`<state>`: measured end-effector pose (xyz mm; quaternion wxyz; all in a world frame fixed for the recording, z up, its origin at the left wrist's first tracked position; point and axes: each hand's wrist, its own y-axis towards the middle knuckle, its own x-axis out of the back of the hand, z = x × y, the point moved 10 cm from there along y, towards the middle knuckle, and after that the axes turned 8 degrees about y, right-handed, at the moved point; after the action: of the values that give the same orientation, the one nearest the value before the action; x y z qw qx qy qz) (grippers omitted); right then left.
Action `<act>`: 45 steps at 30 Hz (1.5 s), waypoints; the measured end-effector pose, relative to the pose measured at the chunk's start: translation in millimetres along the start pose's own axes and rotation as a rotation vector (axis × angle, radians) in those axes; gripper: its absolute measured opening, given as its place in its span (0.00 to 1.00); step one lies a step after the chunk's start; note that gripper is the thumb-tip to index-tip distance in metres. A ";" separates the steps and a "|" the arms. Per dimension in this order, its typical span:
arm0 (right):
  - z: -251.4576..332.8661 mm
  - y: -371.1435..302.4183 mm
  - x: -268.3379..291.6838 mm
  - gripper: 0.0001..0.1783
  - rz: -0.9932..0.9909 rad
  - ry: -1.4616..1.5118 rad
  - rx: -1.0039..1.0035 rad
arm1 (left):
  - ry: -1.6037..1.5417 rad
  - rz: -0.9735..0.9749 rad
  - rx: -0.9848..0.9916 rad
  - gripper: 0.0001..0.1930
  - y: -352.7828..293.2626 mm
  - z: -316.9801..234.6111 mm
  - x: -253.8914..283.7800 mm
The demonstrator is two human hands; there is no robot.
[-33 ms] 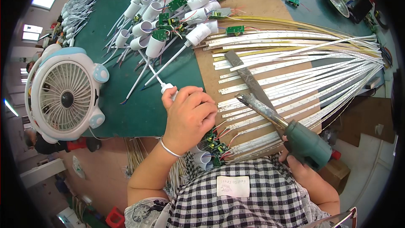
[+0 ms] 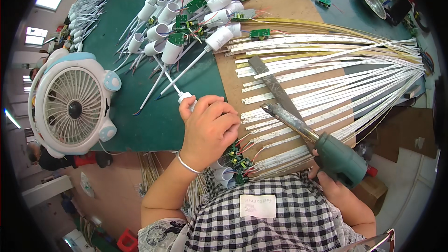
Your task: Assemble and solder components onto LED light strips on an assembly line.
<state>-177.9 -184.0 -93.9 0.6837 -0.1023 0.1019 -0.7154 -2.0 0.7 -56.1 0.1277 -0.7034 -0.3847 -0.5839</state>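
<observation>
My left hand [image 2: 212, 123] is closed around a white cylindrical housing [image 2: 185, 97], its cable pointing up and away; the fingers hide most of the part. In my right hand [image 2: 330, 185] is a green-handled soldering gun [image 2: 343, 158], its metal barrel angled up and left. The dark tip lies over the ends of long white LED strips [image 2: 308, 78], which fan out across a brown board [image 2: 228, 79]. A flat dark metal bar [image 2: 278, 89] crosses the strips beneath the barrel. Small green circuit boards [image 2: 240, 163] with red wires and white tubes sit below my left hand.
Several white tubes with green boards [image 2: 170, 35] are heaped at the far middle of the green table [image 2: 196, 133]. A white and blue fan [image 2: 74, 107] stands at the left. Metal dishes [image 2: 372, 2] lie far right, and more white cables [image 2: 88, 9] far left.
</observation>
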 end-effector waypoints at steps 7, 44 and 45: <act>-7.0 -3.7 3.1 0.30 0.016 0.042 -0.043 | 0.071 -0.007 -0.003 0.07 -0.2 -4.7 0.3; 2.5 -14.0 32.1 0.27 -0.394 0.330 0.164 | 0.163 -0.457 0.069 0.09 86.1 98.8 63.4; 4.5 -11.7 29.6 0.27 -0.404 0.341 0.178 | 0.157 -0.466 0.067 0.09 86.3 102.2 64.3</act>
<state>-189.1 -213.1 -86.0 0.5066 0.0618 0.1298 -0.8501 133.0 32.2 -2.9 0.0425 -0.5436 -0.5444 -0.6374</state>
